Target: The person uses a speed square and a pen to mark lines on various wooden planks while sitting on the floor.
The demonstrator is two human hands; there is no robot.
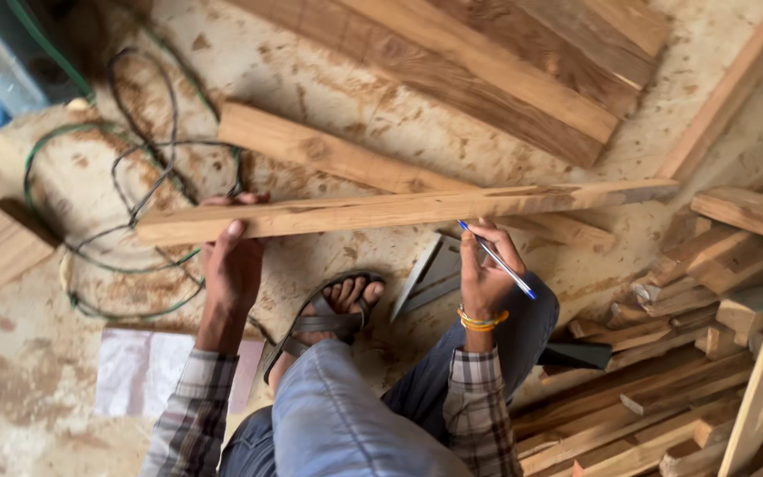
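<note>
Denim knee below, left hand grips wooden strip, right hand pinches pen over offcuts.

We count one wooden strip, one blue pen, one sandal, two hands.

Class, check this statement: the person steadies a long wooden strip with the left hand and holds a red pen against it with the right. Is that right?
Not quite. The head view shows the pen in the right hand is blue, not red. The rest holds: the left hand steadies the long wooden strip.
</note>
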